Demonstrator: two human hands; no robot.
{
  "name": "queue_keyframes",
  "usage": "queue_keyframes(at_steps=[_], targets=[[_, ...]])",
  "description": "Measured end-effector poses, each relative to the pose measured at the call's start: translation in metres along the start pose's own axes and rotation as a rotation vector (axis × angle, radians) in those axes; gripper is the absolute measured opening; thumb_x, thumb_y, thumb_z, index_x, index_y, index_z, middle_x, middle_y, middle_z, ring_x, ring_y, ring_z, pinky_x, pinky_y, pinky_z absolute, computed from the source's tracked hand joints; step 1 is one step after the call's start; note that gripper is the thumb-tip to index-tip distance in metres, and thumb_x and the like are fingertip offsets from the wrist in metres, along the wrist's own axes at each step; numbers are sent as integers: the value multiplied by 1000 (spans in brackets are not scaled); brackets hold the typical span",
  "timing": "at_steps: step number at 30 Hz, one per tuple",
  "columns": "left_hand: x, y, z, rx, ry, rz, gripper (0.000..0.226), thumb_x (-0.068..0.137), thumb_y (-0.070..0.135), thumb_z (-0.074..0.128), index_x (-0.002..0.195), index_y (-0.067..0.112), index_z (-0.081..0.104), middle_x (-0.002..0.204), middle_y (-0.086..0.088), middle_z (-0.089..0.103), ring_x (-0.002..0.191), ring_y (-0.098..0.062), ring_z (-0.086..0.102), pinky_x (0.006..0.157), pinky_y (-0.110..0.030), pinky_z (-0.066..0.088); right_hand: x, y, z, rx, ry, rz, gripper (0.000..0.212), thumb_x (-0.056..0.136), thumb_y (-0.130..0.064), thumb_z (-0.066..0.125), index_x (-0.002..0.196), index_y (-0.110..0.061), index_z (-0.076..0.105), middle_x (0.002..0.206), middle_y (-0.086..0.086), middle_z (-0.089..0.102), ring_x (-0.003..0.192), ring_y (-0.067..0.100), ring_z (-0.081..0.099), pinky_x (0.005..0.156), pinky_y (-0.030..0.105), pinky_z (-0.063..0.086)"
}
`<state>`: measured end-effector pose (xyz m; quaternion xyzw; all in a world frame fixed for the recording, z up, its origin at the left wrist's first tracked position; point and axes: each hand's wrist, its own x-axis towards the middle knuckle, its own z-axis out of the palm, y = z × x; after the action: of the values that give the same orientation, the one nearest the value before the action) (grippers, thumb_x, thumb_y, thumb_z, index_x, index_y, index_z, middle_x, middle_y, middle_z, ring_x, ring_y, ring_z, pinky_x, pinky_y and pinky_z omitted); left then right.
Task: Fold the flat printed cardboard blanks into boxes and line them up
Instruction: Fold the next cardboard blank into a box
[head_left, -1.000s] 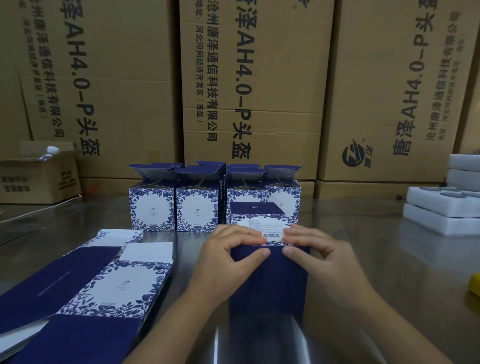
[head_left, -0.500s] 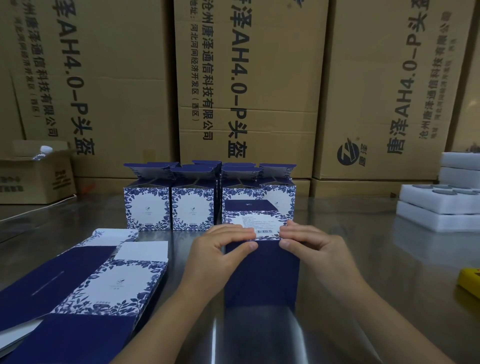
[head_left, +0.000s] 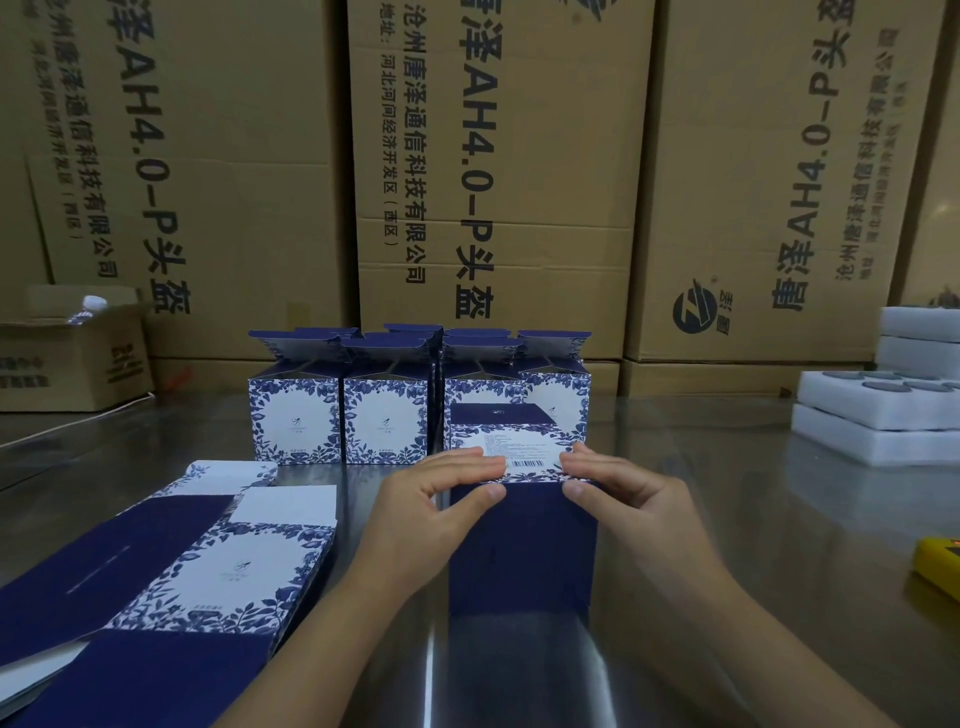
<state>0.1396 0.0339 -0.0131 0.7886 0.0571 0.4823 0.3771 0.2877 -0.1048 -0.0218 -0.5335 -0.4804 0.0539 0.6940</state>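
Work piece: dark-blue printed cardboard box (head_left: 519, 545), upright on steel table (head_left: 779, 545), partly hiding the row of blue-floral folded boxes (head_left: 384, 421) behind.
Left hand (head_left: 426, 514): pinches its top-left edge.
Right hand (head_left: 628, 504): pinches its top-right edge.
Surroundings: flat printed blanks (head_left: 171, 571) left; white foam trays (head_left: 872, 415) right; brown cartons (head_left: 498, 156) behind.

Fingers (head_left: 467, 462) of the left hand (head_left: 431, 512) and right hand (head_left: 634, 501) cover both ends of the white barcode label (head_left: 519, 449) atop the dark blue printed cardboard box (head_left: 522, 545) they pinch; its fine print is too small to read. That box hides the lower part of the rightmost blue-and-white floral folded box (head_left: 563, 410), and the back row of boxes (head_left: 413, 328) shows only flaps. The stack of flat blue cardboard blanks (head_left: 156, 571) runs off the left and bottom edges. The right edge cuts off a yellow object (head_left: 940, 569) and white foam trays (head_left: 878, 415); the tall brown shipping cartons (head_left: 498, 156) lose their tops.
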Motion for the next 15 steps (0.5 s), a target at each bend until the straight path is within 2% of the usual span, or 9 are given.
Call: queue_keyframes(at_steps=[9, 12, 15], targets=[[0, 0, 2, 10, 31, 21, 25, 76, 9, 75, 85, 32, 73, 89, 28, 69, 101, 10, 59, 88, -3, 38, 0, 0, -1, 35, 14, 16, 17, 69, -12, 75, 82, -24, 78, 96, -7, 74, 110, 0, 60, 88, 8, 44], [-1, 0, 2, -2, 16, 5, 24, 77, 10, 75, 87, 32, 73, 89, 29, 69, 104, 11, 57, 89, -3, 37, 1, 0, -1, 49, 13, 26, 16, 66, -18, 75, 80, -25, 78, 96, -8, 74, 109, -2, 60, 86, 7, 44], [-1, 0, 1, -20, 0, -10, 25, 78, 10, 74, 88, 32, 73, 91, 28, 68, 107, 12, 55, 90, -4, 37, 2, 0, -1, 57, 15, 38, 18, 68, -15, 76, 76, -31, 79, 95, -10, 74, 109, -3, 60, 83, 6, 44]])
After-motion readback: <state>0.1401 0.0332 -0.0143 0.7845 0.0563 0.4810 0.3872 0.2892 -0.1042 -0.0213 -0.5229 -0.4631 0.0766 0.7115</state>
